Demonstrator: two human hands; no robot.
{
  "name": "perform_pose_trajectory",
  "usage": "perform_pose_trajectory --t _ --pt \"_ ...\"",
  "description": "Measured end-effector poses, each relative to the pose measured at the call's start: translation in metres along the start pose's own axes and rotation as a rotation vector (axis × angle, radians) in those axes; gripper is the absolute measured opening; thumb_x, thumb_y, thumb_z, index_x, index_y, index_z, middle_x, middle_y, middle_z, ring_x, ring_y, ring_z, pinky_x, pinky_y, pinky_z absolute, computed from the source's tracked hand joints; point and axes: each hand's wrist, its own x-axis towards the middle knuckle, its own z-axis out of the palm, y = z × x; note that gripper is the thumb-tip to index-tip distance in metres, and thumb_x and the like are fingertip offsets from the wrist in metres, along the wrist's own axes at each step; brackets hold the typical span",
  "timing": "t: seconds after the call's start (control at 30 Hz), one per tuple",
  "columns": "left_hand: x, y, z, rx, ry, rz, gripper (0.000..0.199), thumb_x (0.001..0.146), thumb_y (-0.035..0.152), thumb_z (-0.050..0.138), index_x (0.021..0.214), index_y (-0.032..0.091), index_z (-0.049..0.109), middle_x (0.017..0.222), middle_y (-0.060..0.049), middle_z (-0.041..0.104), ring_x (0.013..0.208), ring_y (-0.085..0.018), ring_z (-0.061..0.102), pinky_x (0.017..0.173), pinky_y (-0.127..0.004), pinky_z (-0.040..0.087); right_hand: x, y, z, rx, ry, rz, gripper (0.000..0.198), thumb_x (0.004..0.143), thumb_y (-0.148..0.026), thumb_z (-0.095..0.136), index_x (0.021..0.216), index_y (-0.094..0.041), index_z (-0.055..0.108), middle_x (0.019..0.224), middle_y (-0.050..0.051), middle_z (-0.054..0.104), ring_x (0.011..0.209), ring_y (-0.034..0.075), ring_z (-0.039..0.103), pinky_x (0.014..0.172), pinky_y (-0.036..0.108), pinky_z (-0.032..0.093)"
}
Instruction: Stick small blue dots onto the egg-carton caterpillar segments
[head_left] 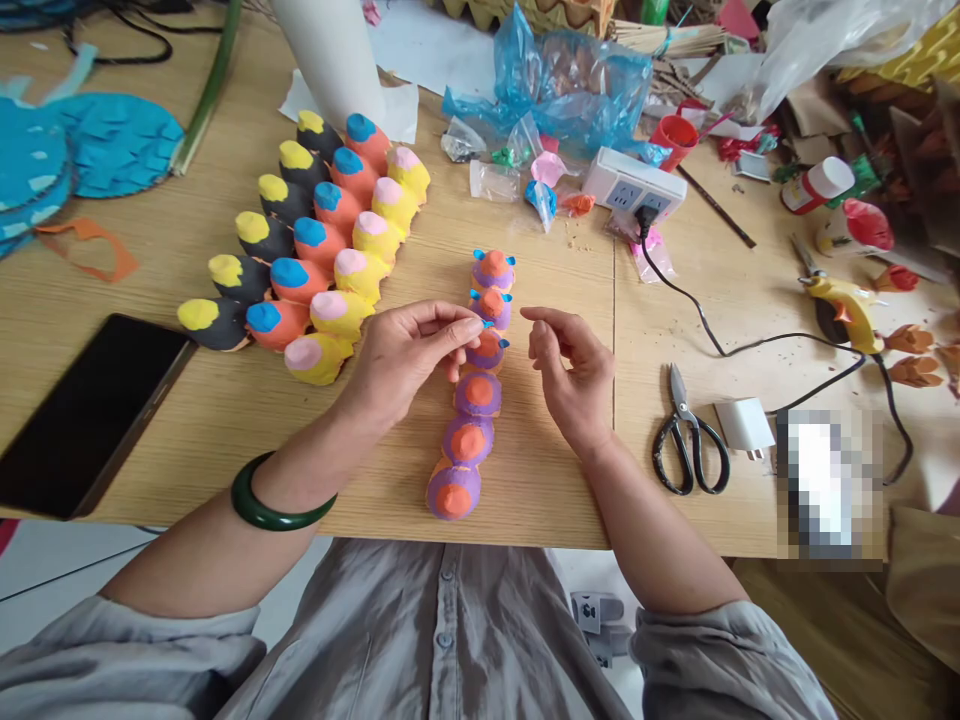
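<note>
A strip of purple egg-carton cups point(478, 395) with orange clay tops lies lengthwise in front of me. The far cups carry small blue clay pieces at their sides. My left hand point(420, 350), with a green bangle on its wrist, pinches a tiny blue clay piece point(487, 324) between thumb and forefinger, over the third cup from the far end. It covers part of that cup. To the right of the strip, my right hand point(570, 365) hovers with its forefinger stretched toward the cups and the thumb apart from it; nothing shows in it.
Painted egg-carton strips, black point(259, 240), orange point(330, 215) and yellow point(371, 245), lie at left beside a phone point(94, 415). Scissors point(681, 435), a charger point(745, 425) and a glue gun point(847, 310) are at right. A power strip point(634, 186) and clay packets stand behind.
</note>
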Motion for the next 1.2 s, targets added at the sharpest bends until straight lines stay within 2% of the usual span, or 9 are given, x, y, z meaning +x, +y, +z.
perform_pose_trajectory --t 0.1,0.23,0.47,0.7,1.2 --pt "0.009 0.007 -0.013 0.022 -0.088 -0.103 0.016 0.073 0.030 0.085 0.073 0.017 0.075 0.070 -0.002 0.071 0.056 -0.010 0.057 0.050 -0.022 0.048 0.007 0.011 0.001 0.049 0.046 0.063 0.029 0.104 -0.047 0.062 0.105 -0.023 0.078 0.073 -0.002 0.059 0.064 0.012 0.053 0.060 0.027 0.047" --pt "0.018 0.011 -0.027 0.043 -0.166 -0.199 0.016 0.070 0.026 0.087 0.073 0.015 0.076 0.071 -0.003 0.072 0.058 -0.010 0.061 0.055 -0.022 0.053 0.014 0.018 0.001 0.152 0.064 0.178 0.027 0.099 -0.047 0.068 0.099 -0.021 0.078 0.067 -0.004 0.056 0.059 0.010 0.049 0.054 0.025 0.041" --pt "0.024 0.005 -0.032 -0.015 -0.251 -0.297 0.016 0.074 0.026 0.087 0.071 0.015 0.075 0.071 -0.005 0.074 0.064 -0.013 0.069 0.063 -0.023 0.059 0.016 0.020 0.001 0.173 0.061 0.256 0.025 0.094 -0.044 0.071 0.096 -0.021 0.078 0.067 -0.004 0.059 0.057 0.010 0.052 0.053 0.024 0.043" --pt "0.024 0.003 -0.031 -0.029 -0.247 -0.273 0.019 0.076 0.027 0.089 0.074 0.014 0.075 0.072 -0.005 0.074 0.066 -0.013 0.069 0.068 -0.027 0.062 0.017 0.023 0.001 0.158 0.045 0.251 0.026 0.094 -0.045 0.070 0.096 -0.021 0.078 0.066 -0.004 0.059 0.056 0.010 0.051 0.052 0.024 0.042" --pt "0.023 0.002 -0.022 -0.011 -0.174 -0.300 0.021 0.074 0.023 0.092 0.072 0.013 0.073 0.067 -0.003 0.073 0.060 -0.011 0.067 0.062 -0.023 0.062 0.015 0.021 0.001 0.155 0.015 0.260 0.024 0.095 -0.042 0.069 0.097 -0.021 0.078 0.066 -0.004 0.059 0.057 0.010 0.052 0.055 0.025 0.044"
